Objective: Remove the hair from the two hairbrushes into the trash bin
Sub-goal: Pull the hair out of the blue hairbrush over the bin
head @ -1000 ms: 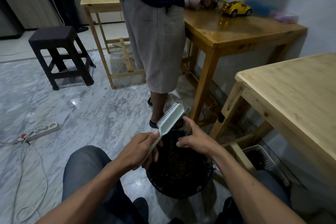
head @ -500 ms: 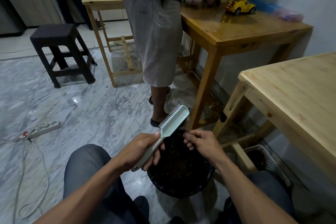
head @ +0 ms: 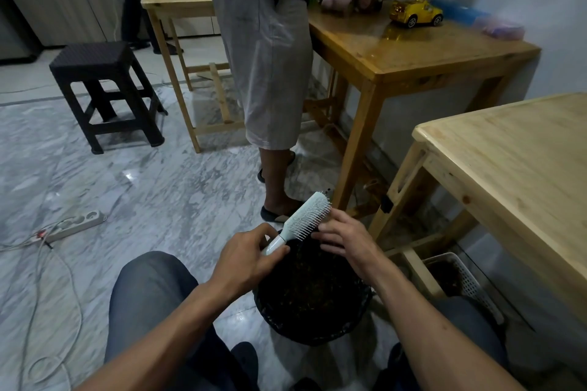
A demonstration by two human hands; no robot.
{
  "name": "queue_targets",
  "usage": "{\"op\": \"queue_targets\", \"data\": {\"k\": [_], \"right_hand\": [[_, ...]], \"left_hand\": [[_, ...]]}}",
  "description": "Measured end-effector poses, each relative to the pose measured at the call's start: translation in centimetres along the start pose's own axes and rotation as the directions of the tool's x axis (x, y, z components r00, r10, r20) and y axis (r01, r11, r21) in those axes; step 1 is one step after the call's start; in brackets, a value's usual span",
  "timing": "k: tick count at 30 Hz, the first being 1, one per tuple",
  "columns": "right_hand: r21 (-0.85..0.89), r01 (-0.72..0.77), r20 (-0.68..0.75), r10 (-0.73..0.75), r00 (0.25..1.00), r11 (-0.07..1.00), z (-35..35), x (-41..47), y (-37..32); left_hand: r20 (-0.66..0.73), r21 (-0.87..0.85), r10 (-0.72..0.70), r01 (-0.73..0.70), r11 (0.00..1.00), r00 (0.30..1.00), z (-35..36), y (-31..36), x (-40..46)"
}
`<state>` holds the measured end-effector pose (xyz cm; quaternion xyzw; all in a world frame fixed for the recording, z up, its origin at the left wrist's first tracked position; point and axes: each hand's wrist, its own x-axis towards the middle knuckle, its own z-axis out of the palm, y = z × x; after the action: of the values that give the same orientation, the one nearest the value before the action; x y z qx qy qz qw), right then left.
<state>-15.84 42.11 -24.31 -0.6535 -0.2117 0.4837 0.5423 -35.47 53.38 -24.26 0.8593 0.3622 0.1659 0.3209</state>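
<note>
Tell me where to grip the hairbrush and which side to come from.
Grip the hairbrush by its narrow rounded handle, coming from the lower left, as the left hand does now. The head tilts up and away over the trash bin, bristles facing right, which leaves them free for the right hand.

The left hand [head: 251,259] covers the lower end of the hairbrush [head: 303,218] handle. Any hair among its bristles is too fine to tell. The right hand [head: 344,240] hides part of the trash bin [head: 313,324] rim. The standing person [head: 263,51] is cut off above the waist.
</note>
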Motion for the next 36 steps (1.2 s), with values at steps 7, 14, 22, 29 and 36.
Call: {"op": "queue_targets", "data": {"k": [7,14,22,29,36], "right_hand": [[-0.023,-0.043,-0.077,0.041,0.996,0.999,0.9,-0.1,-1.1],[0.169,-0.209,-0.134,0.233,0.963,0.963,1.0,0.3,-0.3],[0.165,-0.007,-0.146,0.032,0.989,0.986,-0.7,-0.2,-0.4],[-0.129,0.026,-0.071,-0.035,0.997,0.991,0.9,-0.3,-1.9],[0.031,0.008,0.074,-0.011,0.997,0.999,-0.4,-0.7,-1.4]], "left_hand": [[-0.019,0.160,0.107,-0.103,0.982,0.994,1.3,0.1,-0.6],[-0.001,0.301,0.171,-0.163,0.940,0.985,2.4,-0.5,-1.6],[0.306,-0.422,-0.015,0.150,0.894,0.952,0.2,1.1,-0.9],[0.255,-0.374,0.099,0.004,0.927,0.962,0.5,1.2,-0.7],[0.179,-0.173,0.155,-0.124,0.977,0.971,-0.1,-0.8,0.2]]}}
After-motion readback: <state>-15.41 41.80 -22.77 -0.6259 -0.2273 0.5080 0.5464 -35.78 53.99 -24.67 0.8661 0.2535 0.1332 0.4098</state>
